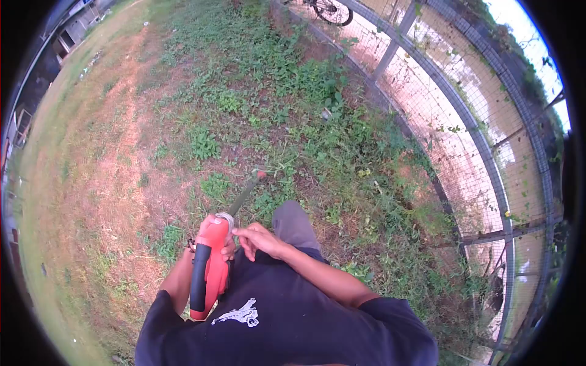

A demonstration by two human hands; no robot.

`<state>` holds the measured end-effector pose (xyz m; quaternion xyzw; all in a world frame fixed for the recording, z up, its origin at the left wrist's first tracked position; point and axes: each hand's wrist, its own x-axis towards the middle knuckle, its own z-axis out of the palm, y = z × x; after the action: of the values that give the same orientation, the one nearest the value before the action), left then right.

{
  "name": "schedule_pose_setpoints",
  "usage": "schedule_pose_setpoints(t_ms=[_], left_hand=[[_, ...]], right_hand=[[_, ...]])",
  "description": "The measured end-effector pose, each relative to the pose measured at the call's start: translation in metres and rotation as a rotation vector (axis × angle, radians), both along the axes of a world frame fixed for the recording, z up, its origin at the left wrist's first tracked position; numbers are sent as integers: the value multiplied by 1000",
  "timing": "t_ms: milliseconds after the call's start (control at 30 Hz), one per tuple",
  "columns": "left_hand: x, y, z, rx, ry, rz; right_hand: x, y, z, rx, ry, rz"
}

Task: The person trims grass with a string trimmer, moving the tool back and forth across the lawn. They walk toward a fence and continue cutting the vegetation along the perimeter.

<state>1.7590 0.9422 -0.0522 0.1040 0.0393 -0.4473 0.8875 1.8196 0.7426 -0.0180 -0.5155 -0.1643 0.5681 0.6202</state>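
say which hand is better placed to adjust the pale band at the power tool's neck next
Likely the right hand: its fingertips are close to the pale band, while the left hand is busy gripping the red-and-black power tool.

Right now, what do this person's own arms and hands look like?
The left hand and right hand are ungloved. The forearms are bare below the short, dark navy sleeves of a shirt. A narrow, dark band is worn at the left wrist, too small to make out in detail; none shows on the right.
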Motion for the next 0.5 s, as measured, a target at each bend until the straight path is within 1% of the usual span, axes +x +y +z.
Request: schedule_pose_setpoints(t_ms=[100, 133, 233, 333, 367, 433, 467, 500], left_hand=[[-4, 15, 0, -50, -20, -20], [-2, 21, 4, -56, -22, -22], [13, 45, 16, -56, -6, -48], [39, 70, 32, -36, 13, -86], [50, 79, 39, -11, 18, -111], [75, 93, 53, 46, 34, -180], [85, 99, 59, 58, 52, -202], [93, 104, 65, 93, 70, -228]], right_hand=[[36, 17, 20, -85, 216, 326], [52, 22, 3, -54, 265, 374], [108, 37, -49, -398, -68, 303], [150, 55, -127, -442, 517, 188], [159, 70, -165, -517, 435, 245], [169, 102, -167, -577, 476, 141], [175, 119, -170, -489, 619, 11], [186, 137, -174, -413, 702, -59]])
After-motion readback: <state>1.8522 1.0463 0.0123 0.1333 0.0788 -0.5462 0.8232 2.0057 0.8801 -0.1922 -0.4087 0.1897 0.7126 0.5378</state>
